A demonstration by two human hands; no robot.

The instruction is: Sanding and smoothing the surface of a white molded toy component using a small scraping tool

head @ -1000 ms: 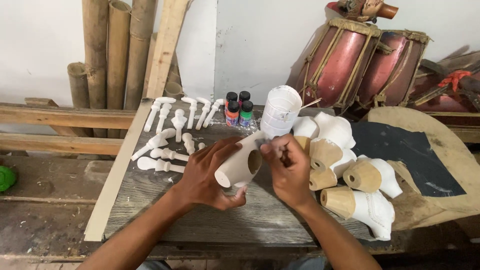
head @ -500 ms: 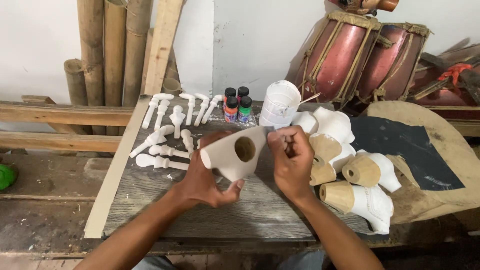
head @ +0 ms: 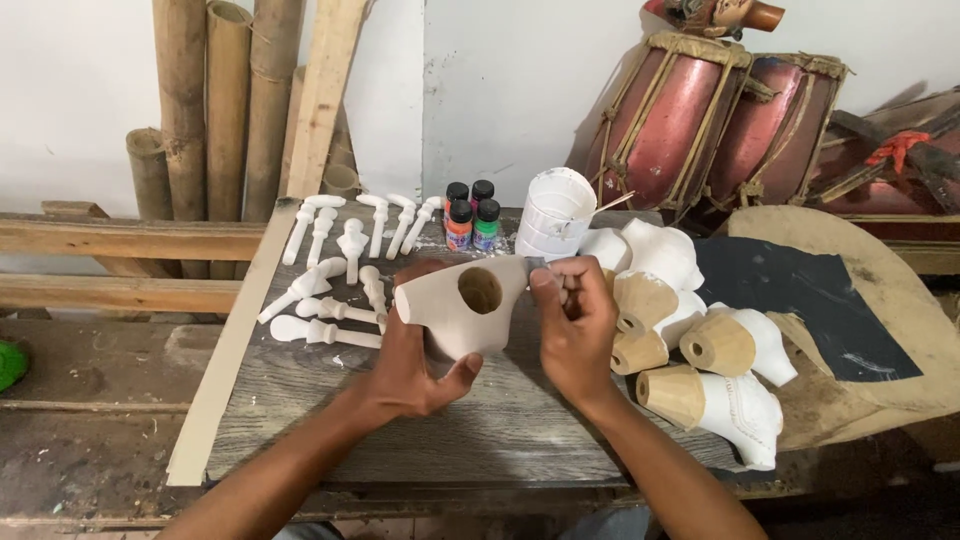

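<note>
Above a grey wooden board (head: 350,420), the left hand (head: 415,365) cups a pale carved wooden piece (head: 462,312) with a round hole facing up (thumb beneath, fingers behind). The right hand (head: 575,325), at three o'clock of it, pinches a small dark scrap (head: 537,265) against its edge. White pegs (head: 330,300) lie at ten o'clock, paint bottles (head: 472,218) at twelve, more carved pieces (head: 700,350) at three.

Grey wooden board (head: 400,430), white carved pegs (head: 325,330), paint bottles (head: 472,222), carved wooden torsos (head: 720,345)
</note>
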